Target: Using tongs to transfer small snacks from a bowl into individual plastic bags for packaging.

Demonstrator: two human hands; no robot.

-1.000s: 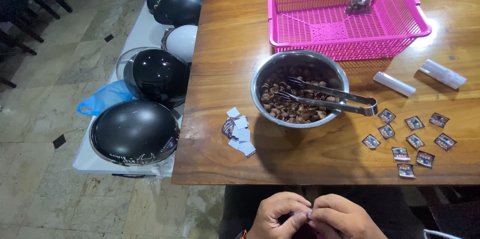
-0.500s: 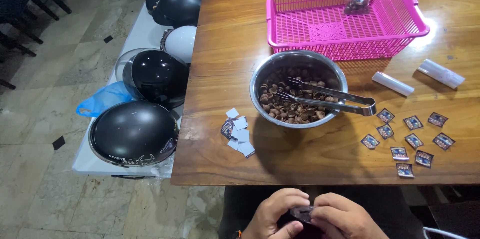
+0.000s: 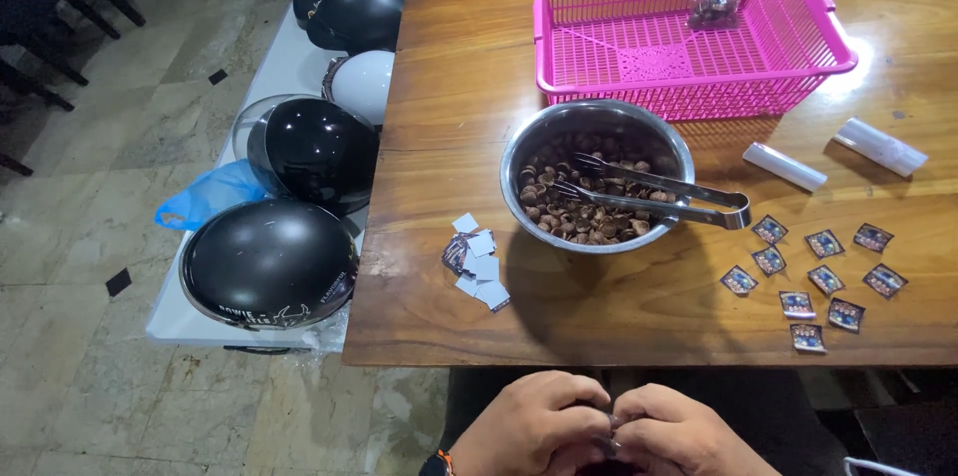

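Left hand point(image 3: 534, 426) and right hand point(image 3: 671, 433) pressed together below the near edge of the wooden table point(image 3: 449, 137), fingers curled inward, fingertips meeting at a small dark item point(image 3: 611, 423) pinched between them; too hidden to tell what kind. Both hands closed around that item, held over the lap, well apart from everything on the tabletop.

Straight ahead of the hands, near the table's middle: a steel bowl point(image 3: 597, 142) filled with small brown pieces, metal tongs point(image 3: 659, 199) lying across it, handle end sticking out over the right rim. Just left of the bowl, toward the near edge, a small heap of pale square slips point(image 3: 477, 261), some overlapping. Right of the bowl, a scatter of small printed packets point(image 3: 813, 281) laid flat in loose rows, mostly apart from one another. Beyond those, two rolled clear plastic tubes point(image 3: 785, 167), one nearer the bowl, one farther right.

At the far side, a pink plastic basket point(image 3: 689, 87) with one small clear bag point(image 3: 712, 7) inside near its back wall.

Left of the table, on a lower white surface point(image 3: 289, 67): several helmets, mostly black point(image 3: 269, 261), one white point(image 3: 364, 85), with a blue plastic bag point(image 3: 205, 199) tucked beside them
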